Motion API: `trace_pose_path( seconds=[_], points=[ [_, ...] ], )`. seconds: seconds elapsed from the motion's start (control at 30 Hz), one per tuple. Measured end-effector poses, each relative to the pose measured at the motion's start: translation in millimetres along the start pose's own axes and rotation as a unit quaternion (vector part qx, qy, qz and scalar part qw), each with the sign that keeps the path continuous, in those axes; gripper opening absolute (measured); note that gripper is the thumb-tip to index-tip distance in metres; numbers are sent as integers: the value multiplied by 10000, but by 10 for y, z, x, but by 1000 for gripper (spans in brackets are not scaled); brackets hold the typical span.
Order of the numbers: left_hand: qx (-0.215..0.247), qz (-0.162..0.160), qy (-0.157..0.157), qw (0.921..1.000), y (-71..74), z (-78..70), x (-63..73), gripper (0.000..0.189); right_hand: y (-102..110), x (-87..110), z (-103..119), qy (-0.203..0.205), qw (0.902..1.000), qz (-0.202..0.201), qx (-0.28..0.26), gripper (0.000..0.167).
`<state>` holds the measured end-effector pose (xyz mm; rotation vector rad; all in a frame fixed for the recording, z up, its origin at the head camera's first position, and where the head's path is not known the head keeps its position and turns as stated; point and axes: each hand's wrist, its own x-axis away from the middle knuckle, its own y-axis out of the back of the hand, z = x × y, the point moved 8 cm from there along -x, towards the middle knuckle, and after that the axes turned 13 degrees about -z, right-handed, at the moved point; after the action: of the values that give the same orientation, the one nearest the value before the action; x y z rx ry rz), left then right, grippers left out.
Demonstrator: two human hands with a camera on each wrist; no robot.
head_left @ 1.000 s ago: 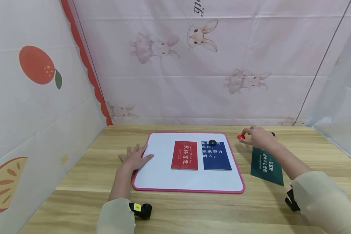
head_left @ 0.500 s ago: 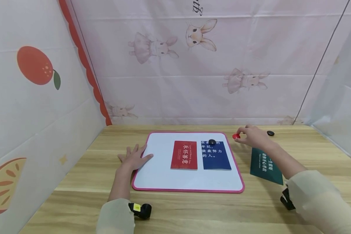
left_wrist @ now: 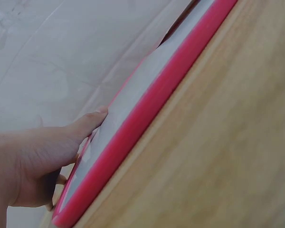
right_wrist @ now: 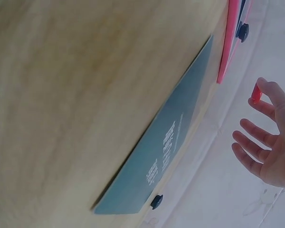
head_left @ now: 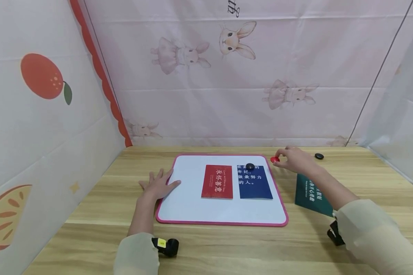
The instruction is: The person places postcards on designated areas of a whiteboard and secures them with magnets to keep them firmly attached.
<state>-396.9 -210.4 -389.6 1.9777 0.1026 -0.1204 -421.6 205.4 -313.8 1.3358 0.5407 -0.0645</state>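
My right hand (head_left: pixel 296 159) pinches a red round magnet (head_left: pixel 274 159) between thumb and index finger, just off the whiteboard's right edge; in the right wrist view the magnet (right_wrist: pixel 256 93) is above the table and the other fingers are spread. My left hand (head_left: pixel 157 186) lies with fingers spread over the left edge of the whiteboard (head_left: pixel 192 212), thumb on its white face. On the board are a red card (head_left: pixel 217 181) and a navy card (head_left: pixel 255 187). A black magnet (head_left: pixel 249 166) sits at the navy card's top edge.
A green card (head_left: pixel 308 194), partly hidden by my right forearm, lies on the wooden table (head_left: pixel 227 248) right of the board. Behind it is another black magnet (head_left: pixel 319 156). A rabbit-print curtain (head_left: pixel 206 114) hangs along the table's back edge.
My right hand has moved left with the red magnet, toward the board's upper right corner. The black magnet behind that hand has come into fuller view. My left hand stays in place.
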Motion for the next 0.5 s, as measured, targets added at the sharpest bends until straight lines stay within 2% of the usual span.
trace_pose_path(
  seconds=[0.5],
  points=[
    [55, -2, -6, 10000, 4, -3, 5, 75, -38, -52, 127, 97, 9999, 134, -44, 36]
  ],
)
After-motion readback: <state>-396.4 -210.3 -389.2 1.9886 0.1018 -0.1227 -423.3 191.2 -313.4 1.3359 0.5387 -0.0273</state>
